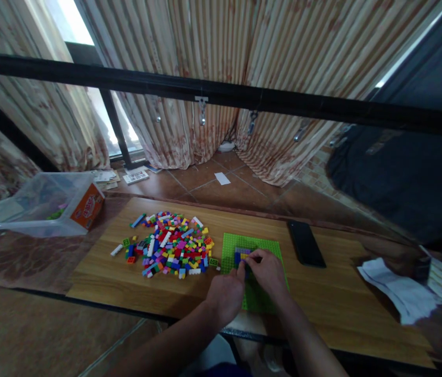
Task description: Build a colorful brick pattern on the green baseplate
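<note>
A green baseplate [231, 245] lies flat on the wooden table [126, 283], with a small cluster of blue, purple and yellow bricks [240, 254] built on its near-left part. My left hand [226, 293] rests on the plate's left edge, fingers curled against the cluster. My right hand [268, 271] sits over the plate's middle, fingertips pinched at the bricks. What each hand grips is too small to make out. A heap of loose coloured bricks [173, 243] lies left of the plate.
A clear plastic tub [48, 204] lies tipped at the far left. A black phone [306, 242] lies right of the plate. White cloth [397, 290] sits at the right end. A black rail [221, 97] crosses in front of the curtains.
</note>
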Motion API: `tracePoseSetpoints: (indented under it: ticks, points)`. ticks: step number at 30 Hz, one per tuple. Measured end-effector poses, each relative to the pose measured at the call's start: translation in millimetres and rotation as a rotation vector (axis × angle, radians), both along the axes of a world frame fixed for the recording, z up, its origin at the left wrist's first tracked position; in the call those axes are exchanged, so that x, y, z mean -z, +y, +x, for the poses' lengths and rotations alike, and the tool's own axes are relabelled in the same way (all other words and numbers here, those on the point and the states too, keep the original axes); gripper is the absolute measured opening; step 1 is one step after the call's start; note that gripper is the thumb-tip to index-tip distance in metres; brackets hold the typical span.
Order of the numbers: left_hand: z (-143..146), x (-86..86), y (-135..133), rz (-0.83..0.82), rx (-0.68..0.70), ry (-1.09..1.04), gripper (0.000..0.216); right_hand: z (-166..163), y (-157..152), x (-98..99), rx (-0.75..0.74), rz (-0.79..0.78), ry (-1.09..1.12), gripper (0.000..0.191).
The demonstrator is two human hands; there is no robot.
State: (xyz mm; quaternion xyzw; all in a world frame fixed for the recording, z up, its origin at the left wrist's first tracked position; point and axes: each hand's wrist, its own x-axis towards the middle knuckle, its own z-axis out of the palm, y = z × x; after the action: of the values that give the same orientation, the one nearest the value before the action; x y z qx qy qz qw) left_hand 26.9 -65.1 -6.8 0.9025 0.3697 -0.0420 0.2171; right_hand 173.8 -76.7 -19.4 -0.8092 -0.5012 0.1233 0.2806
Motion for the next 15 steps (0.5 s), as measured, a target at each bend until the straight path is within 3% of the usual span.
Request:
tracePoseSetpoints:
  ticks: [4, 9, 15]
  points:
    - [-13.6, 2.7, -6.6, -0.039, -0.043, -0.138, 0.057, -1.1, -11.2, 0.1, 0.041, 0.113, 0.131, 0.027]
    - [-52.0, 7.2, -15.8, -0.031, -0.134, -0.379, 0.043, 0.4, -40.3, 1.9, 0.12, 0.232, 0.171, 0.033]
    - [-111.4, 14.9, -12.4, 0.021, -0.335, -0.434, 0.019, 26.8, -81.8, 17.8, 0.25, 0.185, 0.102, 0.039]
